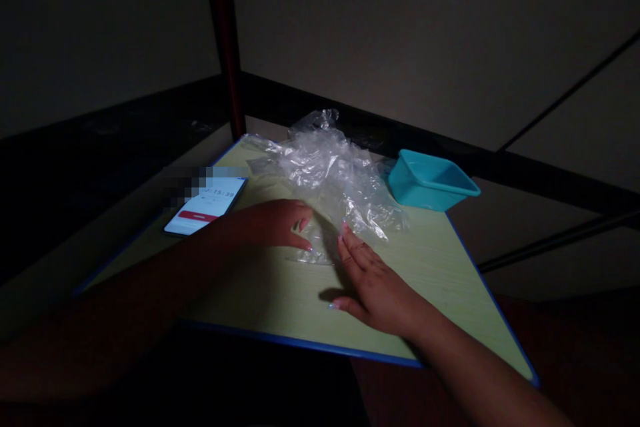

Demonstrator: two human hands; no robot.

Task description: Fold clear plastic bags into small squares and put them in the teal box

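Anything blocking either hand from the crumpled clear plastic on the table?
Nothing visible does. The fingertips of the left hand and right hand are right at the near part of the clear plastic. The phone lies to its left, the teal bin to its right.

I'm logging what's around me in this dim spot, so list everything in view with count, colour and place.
Plastic film: count unclear, clear, mid-table
Tub: 1, turquoise, far right corner
Phone: 1, pale lit screen, table's left side
Table: 1, pale yellow-green with blue edging, centre
Post: 1, dark red, behind far left corner
Walls: 2 visible, greyish, behind
Left hand: 1, at film's near edge
Right hand: 1, right of left hand
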